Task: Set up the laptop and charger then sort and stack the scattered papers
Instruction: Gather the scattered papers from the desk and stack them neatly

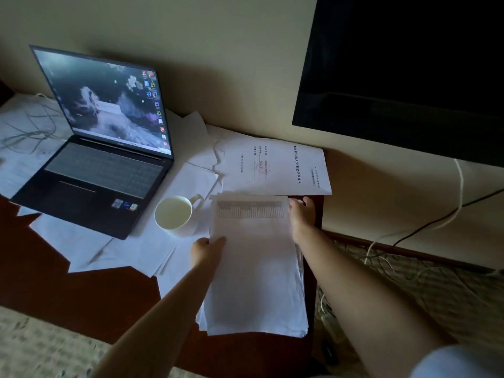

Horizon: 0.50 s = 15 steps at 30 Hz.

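Observation:
An open laptop (103,148) with its screen lit stands at the left of the dark wooden table (81,290). A stack of white papers (256,271) lies at the table's right end, its top sheet printed with a grey table. My left hand (207,249) grips the stack's left edge. My right hand (300,216) holds its far right corner. A printed sheet with a red stamp (272,165) lies behind the stack. More loose white sheets (131,252) spread under and around the laptop.
A white mug (174,215) stands between the laptop and the stack. Thin cables (30,126) lie tangled at the far left. A dark TV (409,69) hangs on the wall at right, with cords (425,227) trailing onto the patterned floor.

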Each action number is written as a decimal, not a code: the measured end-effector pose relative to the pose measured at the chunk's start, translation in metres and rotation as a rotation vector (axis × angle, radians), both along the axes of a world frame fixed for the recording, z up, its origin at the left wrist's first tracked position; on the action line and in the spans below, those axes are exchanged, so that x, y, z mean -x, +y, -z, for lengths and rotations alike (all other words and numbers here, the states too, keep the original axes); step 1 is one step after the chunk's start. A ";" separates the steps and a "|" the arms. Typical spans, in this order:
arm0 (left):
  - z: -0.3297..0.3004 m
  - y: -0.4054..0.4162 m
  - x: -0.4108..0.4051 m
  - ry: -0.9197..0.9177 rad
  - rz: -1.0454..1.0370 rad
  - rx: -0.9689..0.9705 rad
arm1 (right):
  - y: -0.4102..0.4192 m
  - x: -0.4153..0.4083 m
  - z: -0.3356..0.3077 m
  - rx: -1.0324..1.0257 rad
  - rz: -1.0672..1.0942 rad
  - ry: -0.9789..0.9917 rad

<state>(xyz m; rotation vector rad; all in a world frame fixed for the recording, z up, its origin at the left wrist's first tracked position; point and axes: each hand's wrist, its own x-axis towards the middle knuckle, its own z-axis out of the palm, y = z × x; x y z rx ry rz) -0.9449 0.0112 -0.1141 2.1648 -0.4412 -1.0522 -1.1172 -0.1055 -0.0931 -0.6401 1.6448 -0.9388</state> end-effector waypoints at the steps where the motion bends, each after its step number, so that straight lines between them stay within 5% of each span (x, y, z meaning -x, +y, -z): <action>1: 0.001 -0.003 -0.002 0.024 0.003 -0.010 | -0.006 -0.002 0.001 -0.018 0.052 -0.103; 6: 0.000 -0.019 -0.011 0.144 -0.011 0.033 | -0.033 -0.007 0.004 -0.129 0.208 -0.381; 12: 0.002 -0.024 -0.007 -0.042 0.092 -0.001 | -0.057 -0.014 -0.001 -0.202 0.203 -0.347; 15: 0.000 -0.022 -0.009 0.004 0.113 -0.003 | -0.066 -0.024 -0.004 -0.180 0.127 -0.155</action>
